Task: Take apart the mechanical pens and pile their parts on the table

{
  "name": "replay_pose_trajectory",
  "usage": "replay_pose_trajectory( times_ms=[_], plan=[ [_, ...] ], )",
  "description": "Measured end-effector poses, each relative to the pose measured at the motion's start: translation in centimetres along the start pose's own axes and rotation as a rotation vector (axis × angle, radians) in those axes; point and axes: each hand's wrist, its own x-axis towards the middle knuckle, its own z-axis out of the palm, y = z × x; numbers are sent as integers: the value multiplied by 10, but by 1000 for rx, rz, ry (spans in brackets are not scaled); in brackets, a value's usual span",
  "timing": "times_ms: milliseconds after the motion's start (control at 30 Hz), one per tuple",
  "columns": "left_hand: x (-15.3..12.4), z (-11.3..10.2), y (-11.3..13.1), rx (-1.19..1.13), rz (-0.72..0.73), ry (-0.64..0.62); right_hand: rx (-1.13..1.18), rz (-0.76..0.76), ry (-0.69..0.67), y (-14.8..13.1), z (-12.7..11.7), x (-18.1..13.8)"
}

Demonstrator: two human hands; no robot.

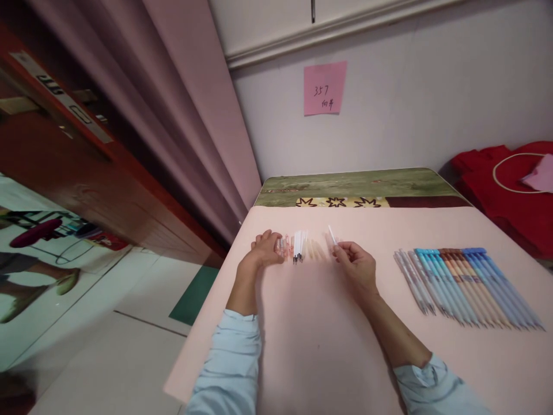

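Observation:
On the pale pink table cover, my left hand rests curled beside several clear pinkish pen parts; whether it grips any of them I cannot make out. My right hand pinches a thin white refill tube that points up and away. Between the two hands lies a small bunch of white refills with dark tips and some pale, nearly clear barrels.
A row of several assembled pens, grey, blue and brown, lies at the right. Red cloth sits at the far right. A pink note hangs on the wall. Another person's feet show at the left on the floor.

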Motion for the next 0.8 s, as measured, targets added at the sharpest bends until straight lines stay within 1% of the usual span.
replay_pose_trajectory(
  times_ms=[167, 267, 400, 500, 567, 633, 700, 800],
  plan=[
    [-2, 4, -5, -83, 51, 62, 2, -4, 3, 1, 0, 1],
    [-7, 9, -9, -157, 55, 121, 5, 5, 1, 0, 0, 0],
    [-19, 16, -5, -294, 19, 304, -7, 3, 4, 1, 0, 0],
    [-25, 20, 9, -450, 19, 490, -29, -11, 9, 2, 1, 0],
    [-26, 24, 24, -637, 41, 609, -52, -31, 6, 3, 1, -1],
    [-23, 32, 43, -921, 77, 680, -75, -60, -6, 2, 2, -2],
    [-22, 43, 61, -1251, 102, 665, -91, -84, -20, 1, 3, -4],
    [-23, 57, 80, -1582, 91, 532, -90, -99, -38, -3, 3, -4]
  ],
)
